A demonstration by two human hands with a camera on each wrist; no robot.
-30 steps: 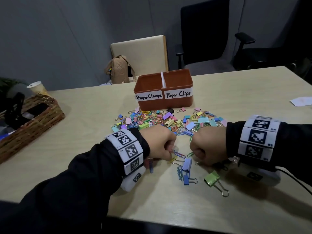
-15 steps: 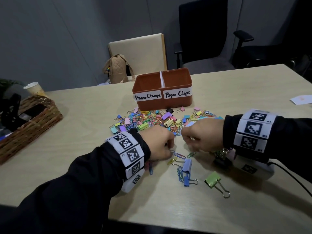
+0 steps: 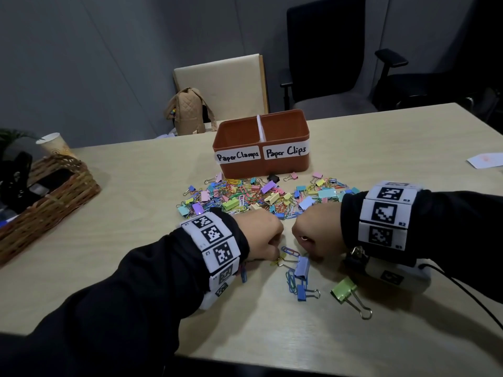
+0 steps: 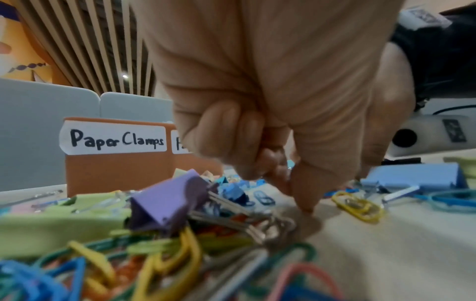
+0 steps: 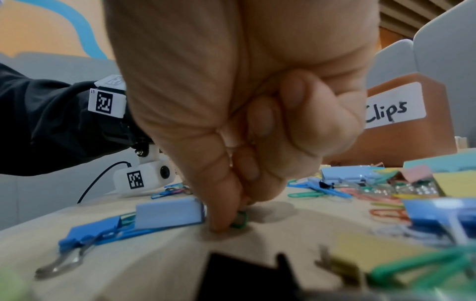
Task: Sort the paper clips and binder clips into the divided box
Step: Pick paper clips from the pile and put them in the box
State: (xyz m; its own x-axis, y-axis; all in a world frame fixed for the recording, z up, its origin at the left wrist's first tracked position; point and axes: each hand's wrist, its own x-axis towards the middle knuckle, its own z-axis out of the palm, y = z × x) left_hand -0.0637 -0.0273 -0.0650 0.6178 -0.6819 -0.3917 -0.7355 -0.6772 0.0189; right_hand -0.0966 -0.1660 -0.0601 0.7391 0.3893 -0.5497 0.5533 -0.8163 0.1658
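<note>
While both forearms reached in over the near edge of the table [image 3: 136,202], the two hands met knuckle to knuckle just in front of the pile of clips [image 3: 261,195], each curled into a loose fist with the back of the hand upward. The left hand [image 3: 258,236] had its fingers folded down and its thumb tip and forefinger tip pressed to the tabletop; whether anything lay between them could not be told from the left wrist view, though a yellow paper clip [image 4: 358,206] lay just to the right of that thumb. The right hand [image 3: 317,236] was curled the same way, and in the right wrist view its thumb and forefinger pinched a small green paper clip [image 5: 239,220] against the table. A light blue binder clip [image 3: 302,267] lay just near of the hands, with a darker blue binder clip [image 3: 303,292] nearer still and a green binder clip [image 3: 344,291] off to its right. Farther back, beyond the pile, stood the orange divided box [image 3: 262,159], its left compartment labelled "Paper Clamps" and its right "Paper Clips". A wicker basket [image 3: 54,197] sat at the far left.
</note>
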